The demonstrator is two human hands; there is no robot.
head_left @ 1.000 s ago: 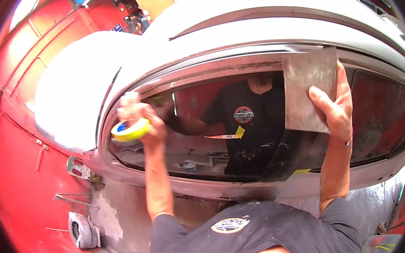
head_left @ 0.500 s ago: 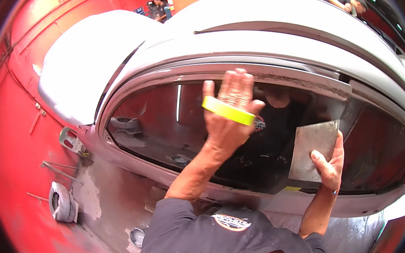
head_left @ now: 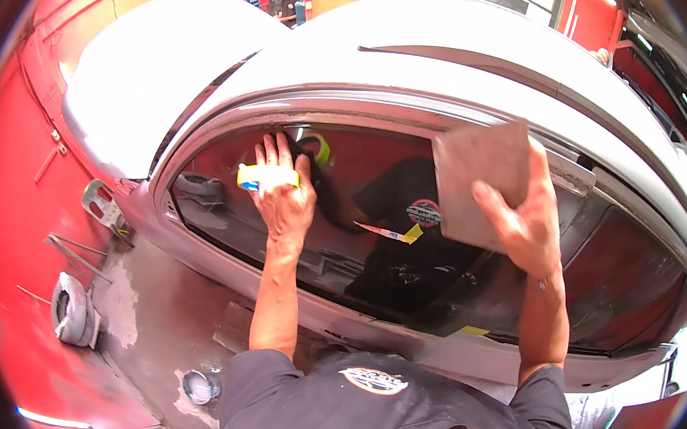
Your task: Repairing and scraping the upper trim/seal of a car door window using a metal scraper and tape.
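Observation:
A roll of yellow tape [head_left: 256, 178] is looped round the fingers of my left hand [head_left: 286, 207]. Those fingers are stretched out against the dark side window [head_left: 339, 255] of a pale car [head_left: 316, 75], near its upper edge. My right hand [head_left: 532, 236] grips a flat, rectangular grey-brown plate [head_left: 478, 176], thumb on the near face; the fingers behind it are mostly hidden. The plate is raised in front of the window, covering part of the upper frame. Between my hands, a thin pale strip with a yellow end [head_left: 411, 234] shows against the glass.
A yellow piece [head_left: 474, 331] sits along the window's lower edge. On the floor to the left stand an open round tin [head_left: 201, 385], a grey ring-shaped bundle [head_left: 75, 312] and a pale stool [head_left: 100, 203] by the red wall [head_left: 8, 265]. Another person [head_left: 288, 5] is far behind.
My left hand has moved left and now lies toward the window's left part. The plate has gone up and slightly left with my right hand. The pale strip has come into sight.

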